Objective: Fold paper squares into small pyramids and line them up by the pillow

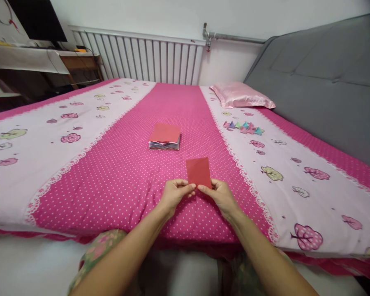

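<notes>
A red square sheet of paper (199, 170) is held up near the front edge of the bed. My left hand (176, 193) pinches its lower left corner between thumb and fingers. At the lower right edge, my right hand (220, 195) grips the same sheet, thumb in front. Farther back on the pink dotted strip lies a thick stack of paper (165, 135), with a red sheet on top and paler sheets showing along its side. Several small folded paper pieces (246, 128) in pink, purple, green and blue sit in a cluster to the right.
The bed (111, 176) has a pink and white tree-patterned cover. A pink pillow (242, 95) lies by the grey headboard (323, 82). Behind stand a white radiator (142, 57) and, at left, a desk (24, 59) with a black monitor (38, 18).
</notes>
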